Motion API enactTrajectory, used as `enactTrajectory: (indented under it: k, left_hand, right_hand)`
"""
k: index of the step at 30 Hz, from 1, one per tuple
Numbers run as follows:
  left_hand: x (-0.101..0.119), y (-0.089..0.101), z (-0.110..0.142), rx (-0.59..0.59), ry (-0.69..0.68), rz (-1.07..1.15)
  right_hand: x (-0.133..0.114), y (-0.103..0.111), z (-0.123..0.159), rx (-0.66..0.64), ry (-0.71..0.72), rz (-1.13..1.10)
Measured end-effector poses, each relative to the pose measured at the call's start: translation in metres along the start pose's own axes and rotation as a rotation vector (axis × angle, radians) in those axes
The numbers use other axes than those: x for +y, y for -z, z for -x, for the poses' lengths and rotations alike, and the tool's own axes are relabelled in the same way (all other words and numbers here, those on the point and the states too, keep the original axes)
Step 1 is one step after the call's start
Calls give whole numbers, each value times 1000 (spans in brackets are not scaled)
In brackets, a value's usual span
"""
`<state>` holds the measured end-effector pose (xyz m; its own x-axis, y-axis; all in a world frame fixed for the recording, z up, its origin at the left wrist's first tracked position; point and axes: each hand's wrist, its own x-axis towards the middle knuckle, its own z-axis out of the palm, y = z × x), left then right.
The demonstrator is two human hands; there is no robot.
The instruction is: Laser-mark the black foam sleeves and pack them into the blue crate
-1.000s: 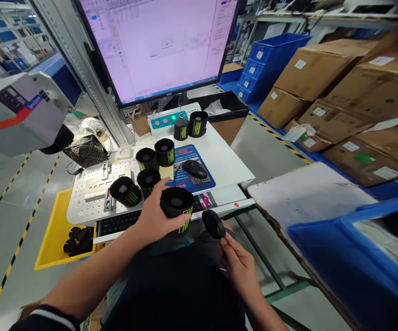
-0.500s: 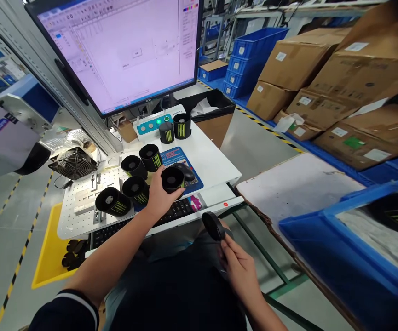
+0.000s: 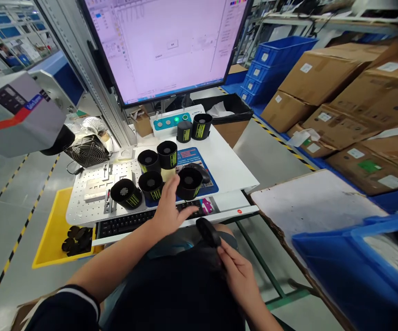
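My left hand (image 3: 169, 209) is open, fingers and thumb apart, just in front of a black cylindrical cup (image 3: 189, 184) with yellow-green stripes at the worktop's front edge. Whether a fingertip still touches that cup I cannot tell. Over my lap, my right hand (image 3: 235, 266) pinches a black round lid-like disc (image 3: 207, 232), tilted on edge. Several similar cups stand upright to the left, among them one at the far left (image 3: 126, 194) and one behind (image 3: 167, 154). Two more, including a taller one (image 3: 202, 127), stand by the button panel (image 3: 174, 121).
A monitor (image 3: 171, 50) rises behind the worktop, with a marking-machine head (image 3: 22, 110) at left. The keyboard (image 3: 126, 223) sits on a pulled-out tray. A yellow bin (image 3: 52, 230) holds black pieces. Blue crates (image 3: 271, 69) and cardboard boxes (image 3: 337, 78) stand at right.
My left hand has let go of the striped cup and drawn back toward me. My right hand keeps the disc, now turned more edge-on. The view has swung left.
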<state>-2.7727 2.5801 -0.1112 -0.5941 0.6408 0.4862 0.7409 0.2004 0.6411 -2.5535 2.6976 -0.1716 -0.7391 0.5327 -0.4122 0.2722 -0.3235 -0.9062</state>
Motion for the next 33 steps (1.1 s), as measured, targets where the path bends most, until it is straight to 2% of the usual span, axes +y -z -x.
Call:
enactTrajectory:
  k: [3,7,10,12,14,15,19,21,24,28,31,33]
  left_hand:
    - [16,40,53,-209,-37,87]
    - [20,76,123,-483,243,182]
    - [12,90,164,-538,457,261]
    - [2,101,192,-467,587,263]
    - [-12,117,223,-349,736,273]
    - [-22,127,239,-271,852,308]
    - [-75,174,297,172,1396,462]
    - [-108,197,318,376,1528,406]
    - [-159,221,336,609,1647,327]
    - [-207,232,344,775,1708,313]
    - [-221,232,355,836,1671,275]
    - [-217,230,370,857,1619,210]
  right_hand:
    - [-14,-11,6,-329,26,145]
    - [-30,-44,12,-751,43,302]
    - [-37,-79,15,-956,108,475]
    - [-37,-101,17,-1000,145,611]
    - [-31,-115,19,-990,159,728]
    - [-26,-120,20,-980,156,769]
    - [-3,-124,19,-954,75,834]
    - [5,-124,17,-929,35,858]
    - [11,-126,19,-893,47,891]
    - [12,-132,28,-868,57,966]
    - [11,-137,33,-856,51,1005]
    - [11,-141,35,-849,36,1019]
